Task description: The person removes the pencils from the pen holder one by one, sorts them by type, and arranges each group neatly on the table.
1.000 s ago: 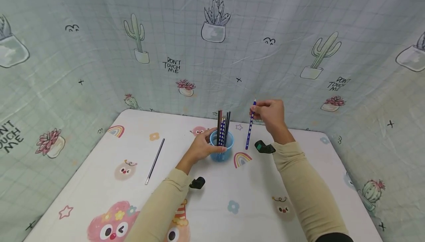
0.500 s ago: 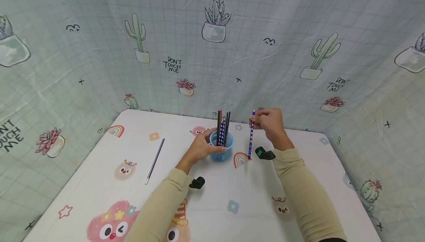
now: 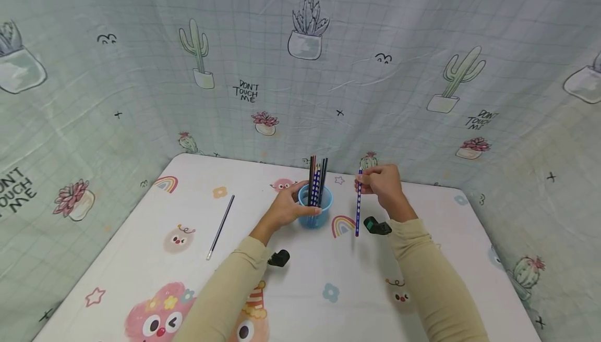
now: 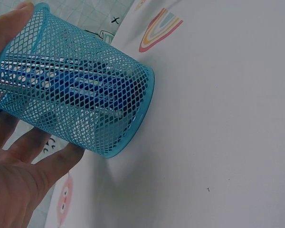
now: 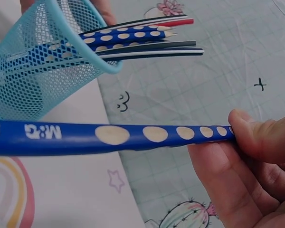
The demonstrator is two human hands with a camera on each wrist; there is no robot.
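Pencils (image 3: pixel 316 178) in cup (image 3: pixel 315 211), table (image 3: pixel 141 258) ctr.

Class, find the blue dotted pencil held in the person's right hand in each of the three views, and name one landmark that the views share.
Head: the blue dotted pencil stands near upright, right of centre, pinched at the top by the right hand.
Left wrist: not in it.
Right wrist: it lies across the lower middle.
Shared landmark: the blue mesh cup.

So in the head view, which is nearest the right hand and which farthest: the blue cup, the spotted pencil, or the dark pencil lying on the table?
1. Spotted pencil: pinched in the right hand.
2. Blue cup: to its left, held by the left hand.
3. Dark pencil: far left, lying on the table.
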